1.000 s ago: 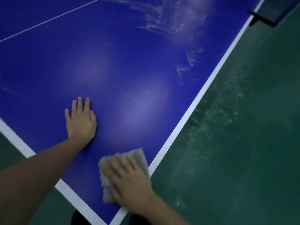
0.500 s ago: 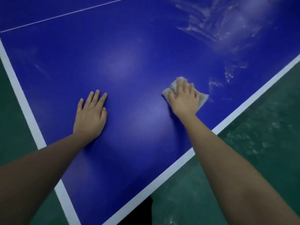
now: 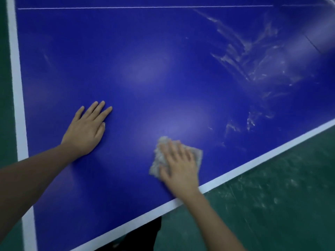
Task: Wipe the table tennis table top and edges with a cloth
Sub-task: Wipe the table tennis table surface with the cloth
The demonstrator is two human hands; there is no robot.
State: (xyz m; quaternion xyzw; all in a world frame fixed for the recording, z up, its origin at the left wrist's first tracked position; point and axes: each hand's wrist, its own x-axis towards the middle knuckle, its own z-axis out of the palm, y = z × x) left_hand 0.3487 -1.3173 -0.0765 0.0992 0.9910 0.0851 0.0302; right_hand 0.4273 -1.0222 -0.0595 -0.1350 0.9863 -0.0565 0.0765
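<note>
The right hand [image 3: 179, 163] presses flat, fingers wide, on the grey cloth [image 3: 158, 154] near the worktop [image 3: 145, 51] edge. The left hand [image 3: 87, 131] lies flat, holding nothing. White smears [image 3: 253, 58] show farther off, so I think lots of wiping is left.

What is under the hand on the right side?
A grey cloth lies under the right hand, pressed flat on the blue table top. Its edges stick out around the hand. The middle of the cloth and the table beneath it are hidden.
</note>
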